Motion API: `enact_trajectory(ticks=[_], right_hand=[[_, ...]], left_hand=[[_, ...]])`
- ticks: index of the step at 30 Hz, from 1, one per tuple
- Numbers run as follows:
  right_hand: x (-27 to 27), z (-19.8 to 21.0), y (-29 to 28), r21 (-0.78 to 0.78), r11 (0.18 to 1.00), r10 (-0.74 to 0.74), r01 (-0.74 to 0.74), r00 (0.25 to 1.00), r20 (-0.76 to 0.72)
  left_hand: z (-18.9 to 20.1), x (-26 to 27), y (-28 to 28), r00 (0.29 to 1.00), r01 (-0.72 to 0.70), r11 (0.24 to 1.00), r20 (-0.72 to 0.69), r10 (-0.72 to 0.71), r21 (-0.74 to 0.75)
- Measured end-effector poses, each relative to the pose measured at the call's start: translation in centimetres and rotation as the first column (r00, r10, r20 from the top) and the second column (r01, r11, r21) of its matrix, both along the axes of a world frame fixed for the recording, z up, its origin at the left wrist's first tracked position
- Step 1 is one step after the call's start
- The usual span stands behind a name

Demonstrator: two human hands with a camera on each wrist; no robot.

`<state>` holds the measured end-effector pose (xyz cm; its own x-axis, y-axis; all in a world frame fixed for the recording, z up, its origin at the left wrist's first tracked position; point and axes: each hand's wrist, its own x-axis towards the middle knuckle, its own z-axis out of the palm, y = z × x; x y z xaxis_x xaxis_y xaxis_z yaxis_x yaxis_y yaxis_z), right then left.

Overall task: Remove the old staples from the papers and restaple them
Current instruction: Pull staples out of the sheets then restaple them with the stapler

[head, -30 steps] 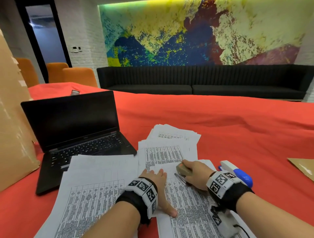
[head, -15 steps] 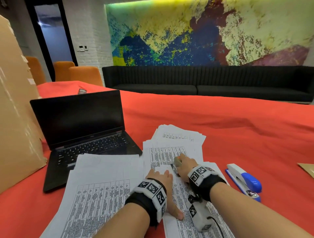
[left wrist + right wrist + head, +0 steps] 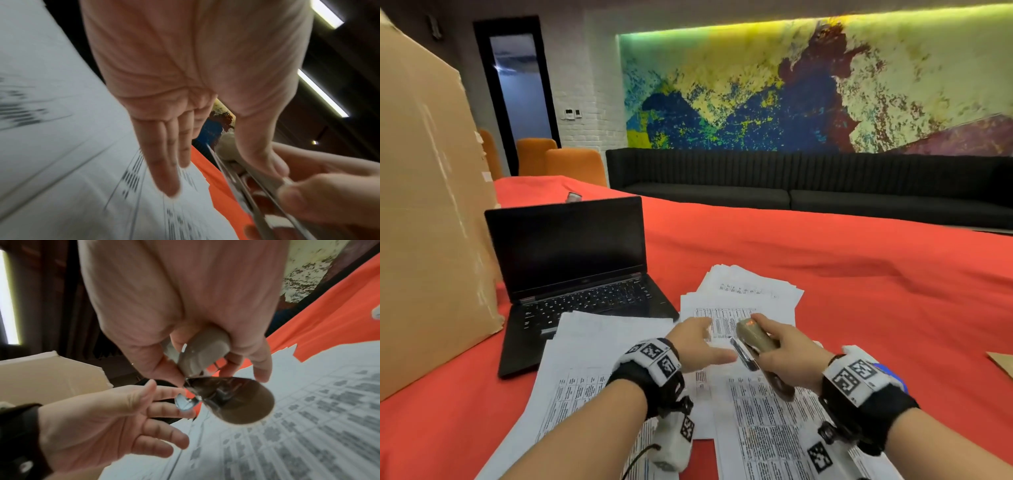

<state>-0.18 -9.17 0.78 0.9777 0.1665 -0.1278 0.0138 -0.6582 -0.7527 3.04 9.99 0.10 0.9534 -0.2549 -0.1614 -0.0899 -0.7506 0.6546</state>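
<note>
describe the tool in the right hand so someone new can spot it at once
On the red table, in front of the open laptop, printed papers lie spread out. Above them the right hand grips a small beige staple remover, with metal prongs pointing at the open left hand.

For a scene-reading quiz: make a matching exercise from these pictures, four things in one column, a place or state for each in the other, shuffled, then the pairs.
Things
1. small beige stapler with metal jaws
2. black open laptop
3. left hand
4. tall brown cardboard box

Places or states
A. standing at the table's left edge, beside the laptop
B. fingers straight, reaching toward the stapler, holding nothing
C. gripped in the right hand, lifted above the printed papers
D. on the red tablecloth, screen dark

Pairs: 1-C, 2-D, 3-B, 4-A
</note>
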Motion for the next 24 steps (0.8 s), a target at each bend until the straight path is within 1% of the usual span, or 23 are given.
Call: enact_trajectory(ticks=[1, 2, 3, 5, 8, 10, 12, 14, 15, 19, 22, 24], right_hand=[[-0.5, 0.2, 0.4, 0.003, 1.000, 0.028, -0.028, 1.000, 0.002], [-1.1, 0.4, 1.0, 0.004, 0.999, 0.054, -0.054, 0.999, 0.005], [-1.7, 0.7, 1.6, 0.006, 0.997, 0.077, -0.077, 0.997, 0.012], [-3.1, 1.2, 3.2, 0.015, 0.992, 0.128, -0.129, 0.991, 0.041], [-5.3, 1.6, 6.1, 0.022, 0.973, 0.229, -0.231, 0.971, 0.061], [-6.5, 1.6, 8.2, 0.004, 0.958, 0.285, -0.286, 0.957, 0.052], [-7.7, 1.7, 10.4, -0.076, 0.934, 0.355, -0.349, 0.932, 0.078], [-9.4, 2.2, 13.2, -0.068, 0.907, 0.421, -0.416, 0.903, 0.084], [-10.2, 2.3, 14.6, -0.068, 0.890, 0.455, -0.450, 0.887, 0.085], [-12.6, 1.7, 20.8, -0.174, 0.827, 0.558, -0.535, 0.819, 0.131], [-14.2, 1.0, 25.0, -0.212, 0.777, 0.624, -0.593, 0.771, 0.131], [-15.3, 0.7, 27.2, -0.237, 0.736, 0.670, -0.634, 0.733, 0.119]], left_hand=[[-0.1, -0.8, 0.1, 0.996, -0.011, 0.984, -0.090, -0.006, -0.180], [-0.3, -1.7, 0.2, 0.985, -0.026, 0.942, -0.170, -0.033, -0.335], [-0.5, -2.4, 0.3, 0.974, -0.035, 0.906, -0.216, -0.063, -0.423], [-0.7, -4.4, 0.7, 0.974, -0.049, 0.880, -0.218, -0.063, -0.472], [-1.1, -7.1, 2.5, 0.984, -0.127, 0.825, -0.175, 0.034, -0.551], [-1.1, -8.5, 4.4, 0.988, -0.105, 0.821, -0.151, 0.023, -0.561], [-0.8, -10.1, 7.2, 0.989, -0.084, 0.832, -0.149, 0.002, -0.548], [-0.4, -11.7, 10.4, 0.985, -0.099, 0.845, -0.171, 0.009, -0.525], [-0.3, -12.5, 12.1, 0.982, -0.117, 0.855, -0.185, 0.025, -0.506], [-0.5, -16.0, 18.1, 0.966, -0.237, 0.847, -0.210, 0.152, -0.476], [-1.1, -19.1, 21.9, 0.939, -0.333, 0.825, -0.241, 0.246, -0.456], [-1.4, -20.9, 24.3, 0.924, -0.373, 0.803, -0.268, 0.274, -0.465]])
